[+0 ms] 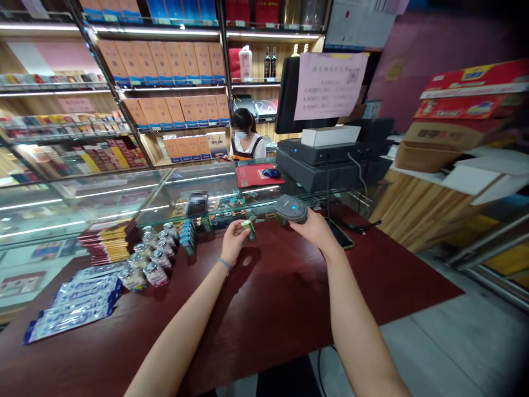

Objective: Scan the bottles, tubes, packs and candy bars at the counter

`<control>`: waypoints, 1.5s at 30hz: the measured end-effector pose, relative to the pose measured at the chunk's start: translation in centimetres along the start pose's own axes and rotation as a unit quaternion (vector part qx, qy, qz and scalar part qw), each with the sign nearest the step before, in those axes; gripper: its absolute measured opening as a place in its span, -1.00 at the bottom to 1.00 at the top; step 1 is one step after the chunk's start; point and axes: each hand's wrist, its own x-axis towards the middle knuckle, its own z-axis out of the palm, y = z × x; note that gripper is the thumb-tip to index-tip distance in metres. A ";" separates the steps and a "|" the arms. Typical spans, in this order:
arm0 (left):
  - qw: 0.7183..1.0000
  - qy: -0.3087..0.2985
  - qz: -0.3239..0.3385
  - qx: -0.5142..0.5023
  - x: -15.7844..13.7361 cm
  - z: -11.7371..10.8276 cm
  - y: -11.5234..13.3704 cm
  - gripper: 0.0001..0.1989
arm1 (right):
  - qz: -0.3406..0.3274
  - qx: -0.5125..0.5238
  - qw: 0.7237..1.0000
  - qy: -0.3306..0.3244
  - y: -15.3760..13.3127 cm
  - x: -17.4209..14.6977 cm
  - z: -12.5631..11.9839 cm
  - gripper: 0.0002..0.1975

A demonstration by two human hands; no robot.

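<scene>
My left hand (pixel 234 242) is closed on a small green cylinder-shaped pack (pixel 249 229), pinched between thumb and fingers above the dark red counter (pixel 264 314). To the right, my right hand (pixel 314 229) grips the handle of a grey barcode scanner (pixel 291 208) with a blue light on its top. The scanner's head points left toward the green pack, the two being apart. Left of my left hand stands a row of small blue-green packs (pixel 187 237). Beside them are several small glass jars (pixel 156 272) with shiny lids.
Blue-white sachets (pixel 80 298) and stacked yellow-and-maroon packets (pixel 109 242) lie at the left. Behind the counter are a glass display case (pixel 149 190), a monitor (pixel 288 99) and a masked person (pixel 248 140). Cartons (pixel 458 129) are piled at right; a phone-like device (pixel 341 238) lies near the scanner.
</scene>
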 end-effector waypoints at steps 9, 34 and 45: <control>0.997 -0.040 0.023 0.069 2.0 10.7 -5.3 -0.66 | 0.105 -0.010 0.993 0.048 3.7 0.3 -2.1 -0.58; 0.984 0.002 0.048 0.171 3.9 14.3 -8.5 -0.61 | 0.132 0.007 0.988 0.084 7.1 0.3 -2.1 -0.65; 0.940 0.111 0.183 0.265 1.4 1.4 -2.8 -0.61 | 0.099 0.074 0.991 0.054 5.2 0.8 -0.3 -0.71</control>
